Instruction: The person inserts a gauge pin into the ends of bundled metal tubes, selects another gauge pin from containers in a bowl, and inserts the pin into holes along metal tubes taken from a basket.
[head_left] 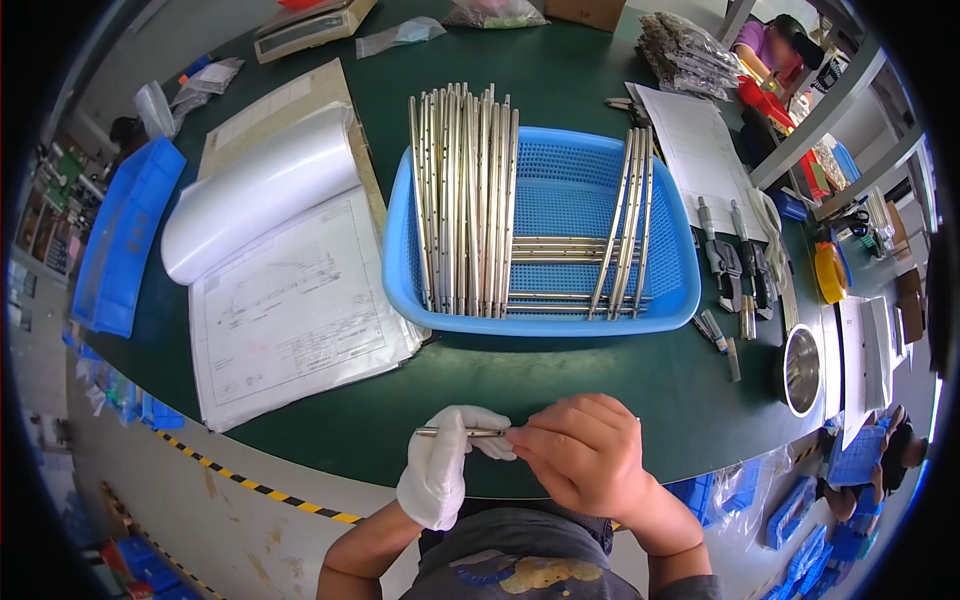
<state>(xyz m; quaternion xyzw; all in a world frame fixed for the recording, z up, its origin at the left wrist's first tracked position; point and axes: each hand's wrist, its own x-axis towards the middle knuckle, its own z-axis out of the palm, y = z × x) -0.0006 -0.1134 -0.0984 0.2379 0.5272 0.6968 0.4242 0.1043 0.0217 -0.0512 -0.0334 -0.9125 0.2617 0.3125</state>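
Observation:
My left hand (436, 475), in a white glove, is closed round a thin metal rod (484, 433) held level just off the table's near edge. The bare fingers of my right hand (592, 450) pinch the same rod toward its right end, which they hide. Beyond my hands stands a blue plastic basket (560, 327) with perforated walls. A thick row of shiny rods with small holes (465, 200) leans in its left side. On the right, several more rods (627, 225) lean over others lying crosswise at the bottom.
Left of the basket lie a folder of drawings (290, 300) and a blue tray (125, 235). To the right are micrometers (722, 260), a marker (714, 330), paper sheets (690, 140) and a steel bowl (800, 370). Bagged parts (685, 55) and a scale (310, 30) stand behind. Another person (775, 50) sits far right.

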